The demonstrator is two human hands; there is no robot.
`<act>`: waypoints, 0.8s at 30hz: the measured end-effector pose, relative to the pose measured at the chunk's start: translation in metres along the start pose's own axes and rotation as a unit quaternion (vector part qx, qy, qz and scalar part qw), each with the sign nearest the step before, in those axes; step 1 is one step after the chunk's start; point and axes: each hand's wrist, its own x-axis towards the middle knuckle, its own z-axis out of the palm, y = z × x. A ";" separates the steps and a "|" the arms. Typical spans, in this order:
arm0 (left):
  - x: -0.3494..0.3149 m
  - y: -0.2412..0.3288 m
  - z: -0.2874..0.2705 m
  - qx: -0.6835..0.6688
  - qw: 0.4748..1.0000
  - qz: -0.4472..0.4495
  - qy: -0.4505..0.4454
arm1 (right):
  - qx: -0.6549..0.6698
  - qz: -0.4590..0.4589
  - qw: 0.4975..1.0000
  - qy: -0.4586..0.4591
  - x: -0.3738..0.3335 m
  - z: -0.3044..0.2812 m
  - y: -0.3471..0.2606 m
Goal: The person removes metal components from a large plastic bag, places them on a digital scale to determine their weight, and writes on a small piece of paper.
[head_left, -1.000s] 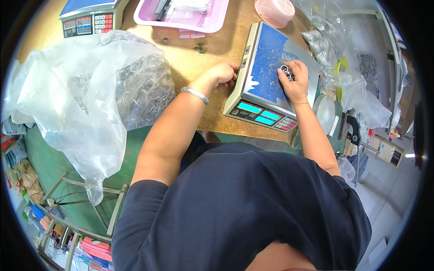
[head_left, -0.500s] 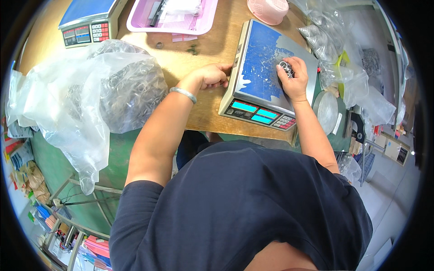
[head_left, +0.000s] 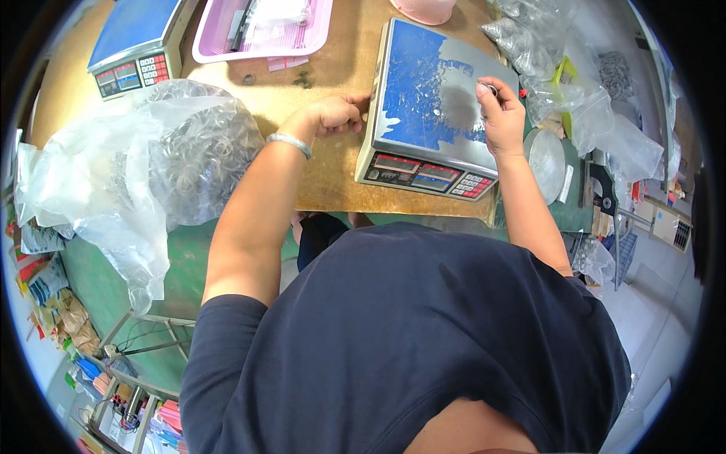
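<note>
My right hand [head_left: 504, 119] is closed around grey metal rings [head_left: 491, 89] above the right side of a weighing scale [head_left: 420, 83]. Most of what it holds is hidden by the fingers; a dark shadow falls on the worn blue-and-silver plate beside it. To the left of the scale, my left hand [head_left: 338, 115] rests low over the table, index finger stretched toward the scale's side edge and the other fingers loosely bent. Nothing shows in that hand. A large clear plastic bag [head_left: 215, 144] full of similar rings lies left of my left forearm.
A second blue-topped scale [head_left: 140, 34] stands far left, beside a pink basket [head_left: 261, 51] of bagged items. A few loose rings [head_left: 249, 79] lie on the wooden table [head_left: 333, 181]. Clear bags [head_left: 522, 45] and a pink bowl [head_left: 423, 9] sit at the far right.
My right hand has closed more tightly over the rings and risen off the plate. The scale's display has gone from bright cyan to dark with red. The view has shifted slightly.
</note>
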 end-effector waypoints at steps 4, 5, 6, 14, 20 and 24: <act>-0.019 -0.011 0.016 -0.052 0.990 0.041 0.128 | 0.277 0.199 0.937 -0.073 0.002 0.001 -0.031; -0.027 -0.019 0.018 -0.082 0.980 0.058 0.170 | 0.339 0.230 0.905 -0.118 0.004 0.003 -0.039; -0.035 -0.029 0.020 -0.097 0.973 0.080 0.193 | 0.383 0.235 0.880 -0.154 0.006 0.002 -0.040; -0.192 -0.074 0.073 -0.132 0.937 0.085 0.312 | 0.457 0.186 0.796 -0.350 0.006 0.070 -0.115; -0.312 -0.090 0.076 -0.067 0.877 0.044 0.474 | 0.403 0.076 0.757 -0.509 -0.020 0.160 -0.213; -0.372 -0.092 0.052 -0.008 0.677 0.202 0.707 | 0.336 0.019 0.730 -0.594 -0.058 0.237 -0.268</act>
